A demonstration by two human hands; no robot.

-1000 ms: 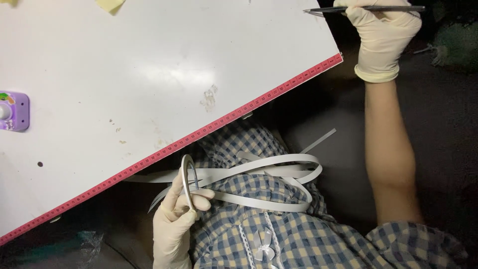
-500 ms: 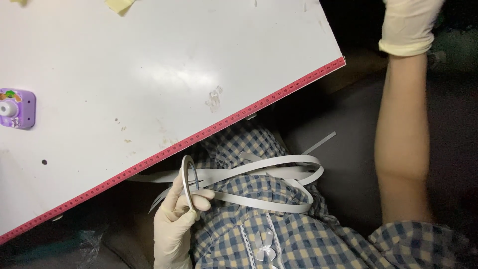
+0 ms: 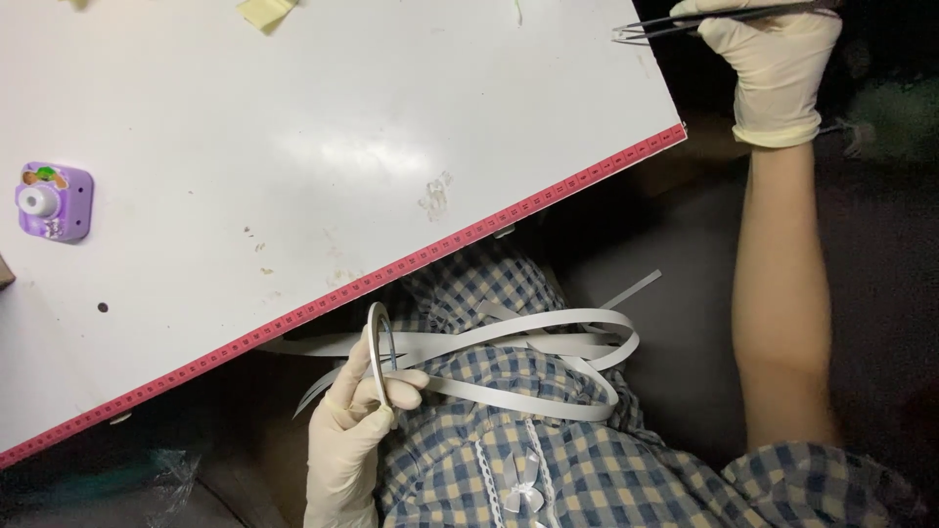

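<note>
Your left hand (image 3: pixel 352 430) pinches a thin grey tape ring (image 3: pixel 380 354); right hand (image 3: pixel 773 59) grips dark metal tweezers (image 3: pixel 704 20). Those loose grey strips (image 3: pixel 548 347) on your lap could easily tangle or slide off.

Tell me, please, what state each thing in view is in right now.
Left hand: gloved, gripping the tape roll.
Tape roll: upright on edge, partly unwound.
White strips: loose, looped over the lap.
Right hand: gloved, holding tweezers.
Tweezers: tips slightly apart.
Purple gadget: lying on the table, untouched.
</note>
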